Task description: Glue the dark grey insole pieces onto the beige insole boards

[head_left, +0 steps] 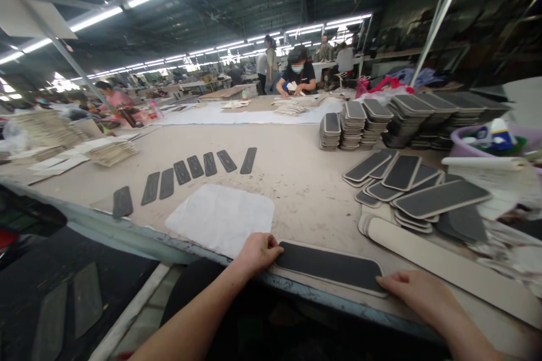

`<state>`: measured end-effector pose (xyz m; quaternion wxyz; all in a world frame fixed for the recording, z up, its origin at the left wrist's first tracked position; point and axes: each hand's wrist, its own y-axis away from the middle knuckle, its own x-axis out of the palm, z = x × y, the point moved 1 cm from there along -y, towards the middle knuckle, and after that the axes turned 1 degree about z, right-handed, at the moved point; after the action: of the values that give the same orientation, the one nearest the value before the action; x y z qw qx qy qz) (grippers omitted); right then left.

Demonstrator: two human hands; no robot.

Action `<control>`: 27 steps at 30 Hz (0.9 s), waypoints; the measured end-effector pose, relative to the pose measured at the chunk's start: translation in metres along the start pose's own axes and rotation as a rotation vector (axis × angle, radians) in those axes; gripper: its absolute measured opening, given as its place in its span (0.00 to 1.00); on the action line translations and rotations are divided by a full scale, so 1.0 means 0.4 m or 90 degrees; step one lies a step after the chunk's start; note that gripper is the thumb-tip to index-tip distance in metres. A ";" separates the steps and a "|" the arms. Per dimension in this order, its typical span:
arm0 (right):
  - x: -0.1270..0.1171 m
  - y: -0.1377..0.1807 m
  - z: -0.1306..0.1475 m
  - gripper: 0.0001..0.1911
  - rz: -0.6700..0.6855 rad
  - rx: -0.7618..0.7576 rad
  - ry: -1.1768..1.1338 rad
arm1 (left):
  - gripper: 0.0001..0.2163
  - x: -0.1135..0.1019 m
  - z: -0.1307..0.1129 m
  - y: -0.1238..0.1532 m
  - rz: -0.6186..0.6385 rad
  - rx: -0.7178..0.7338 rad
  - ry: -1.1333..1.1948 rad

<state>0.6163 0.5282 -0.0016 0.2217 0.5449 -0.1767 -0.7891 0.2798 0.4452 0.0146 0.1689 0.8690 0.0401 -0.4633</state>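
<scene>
A long panel [328,266] with rounded corners, black with a thin beige border, lies at the front edge of the table. My left hand [258,252] pinches its left end between thumb and fingers. At the other end, my right hand [410,289] grips the corner with thumb and forefinger. Just beyond my left hand lies a white sheet [224,214]. Right of the panel, a stack of long beige strips [440,256] runs toward the right edge of the view. What the panel is made for cannot be told.
Small dark pieces [182,172] form a row at the left. Similar bordered panels [402,172] lie heaped at the right, with neat stacks [353,118] behind. A purple basin [461,144] stands at the far right. Across the table, a masked person [298,73] works.
</scene>
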 end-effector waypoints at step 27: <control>0.011 -0.005 -0.006 0.20 0.003 0.003 0.009 | 0.10 0.012 0.011 -0.013 -0.025 0.093 -0.012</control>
<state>0.6169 0.5272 -0.0068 0.2230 0.5505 -0.1784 -0.7845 0.2779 0.4482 0.0072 0.0962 0.8737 0.0217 -0.4764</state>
